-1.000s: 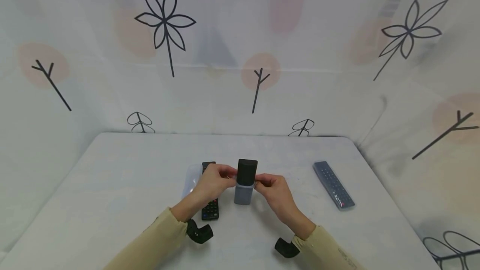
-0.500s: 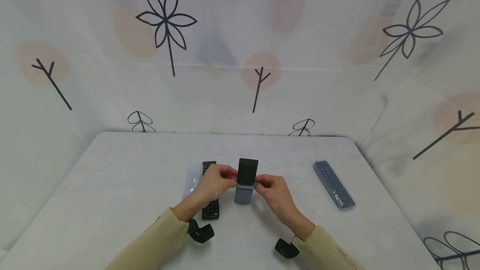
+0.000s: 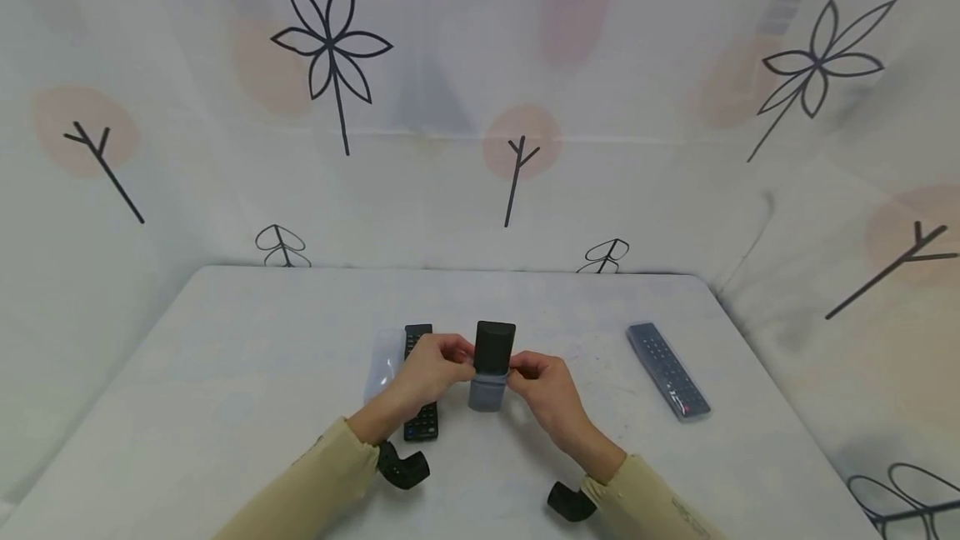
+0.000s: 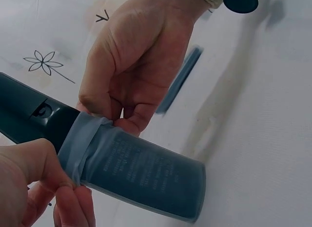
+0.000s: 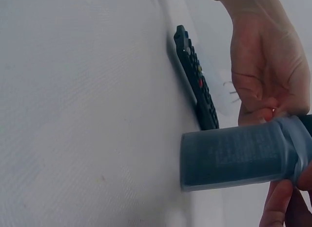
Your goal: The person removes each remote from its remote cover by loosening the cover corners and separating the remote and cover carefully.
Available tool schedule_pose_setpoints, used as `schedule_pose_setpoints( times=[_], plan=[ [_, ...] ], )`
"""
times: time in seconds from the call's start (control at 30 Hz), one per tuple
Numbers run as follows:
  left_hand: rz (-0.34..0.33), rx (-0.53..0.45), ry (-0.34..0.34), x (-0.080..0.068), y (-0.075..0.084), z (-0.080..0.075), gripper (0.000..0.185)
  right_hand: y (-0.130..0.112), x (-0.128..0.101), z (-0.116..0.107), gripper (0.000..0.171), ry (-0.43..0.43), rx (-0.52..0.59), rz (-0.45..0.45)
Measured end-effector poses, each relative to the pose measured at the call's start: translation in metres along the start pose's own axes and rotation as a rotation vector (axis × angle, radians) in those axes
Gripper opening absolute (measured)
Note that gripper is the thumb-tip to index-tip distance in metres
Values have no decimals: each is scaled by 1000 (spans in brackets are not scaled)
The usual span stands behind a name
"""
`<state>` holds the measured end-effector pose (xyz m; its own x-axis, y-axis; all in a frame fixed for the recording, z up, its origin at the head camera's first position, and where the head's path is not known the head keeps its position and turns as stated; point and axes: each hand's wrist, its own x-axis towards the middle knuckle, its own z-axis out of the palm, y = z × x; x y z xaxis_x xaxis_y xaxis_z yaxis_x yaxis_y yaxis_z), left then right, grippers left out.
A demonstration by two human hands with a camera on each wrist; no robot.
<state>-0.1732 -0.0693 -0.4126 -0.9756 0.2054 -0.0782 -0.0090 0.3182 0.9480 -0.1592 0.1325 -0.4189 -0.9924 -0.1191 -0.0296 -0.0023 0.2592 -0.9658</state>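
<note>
A white bench (image 3: 225,373) stands against a pale backdrop printed with black flowers and twigs. Nearest the person, two cream sleeves reach in over the front edge. Just beyond them, the left hand (image 3: 429,367) and the right hand (image 3: 542,387) meet around an upright black remote (image 3: 494,347) at the middle of the bench. Its lower end sits in a translucent grey sleeve cover (image 3: 487,392), whose bottom appears to rest on the bench, though the wrist views leave that unsure. Both hands pinch the rolled upper rim of the cover, thumb and fingertips curled on it from either side of the remote. Just left of the held remote, partly under the left hand, a second black remote (image 3: 422,415) lies flat, with a clear plastic cover (image 3: 381,361) beside it on its far side. Well to the right of the held remote lies a grey remote (image 3: 667,368), angled away toward the backdrop.
</note>
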Motion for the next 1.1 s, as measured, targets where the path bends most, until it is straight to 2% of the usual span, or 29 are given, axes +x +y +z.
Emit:
schedule_pose_setpoints(
  times=[0.33, 0.5, 0.87, 1.1],
  plan=[
    [6, -9, 9, -1, -2, 2, 20, 2, 1, 0, 13, -7, -34, -2],
    [-12, -12, 11, -2, -3, 3, 19, 5, 2, 0, 13, -12, -51, 16],
    [-55, -17, 33, -3, -9, 7, 20, 11, 5, 1, 11, -33, -22, 23],
    [-42, -28, 32, -1, -14, 10, 17, 14, 7, 1, 13, -39, -10, 35]
  ],
)
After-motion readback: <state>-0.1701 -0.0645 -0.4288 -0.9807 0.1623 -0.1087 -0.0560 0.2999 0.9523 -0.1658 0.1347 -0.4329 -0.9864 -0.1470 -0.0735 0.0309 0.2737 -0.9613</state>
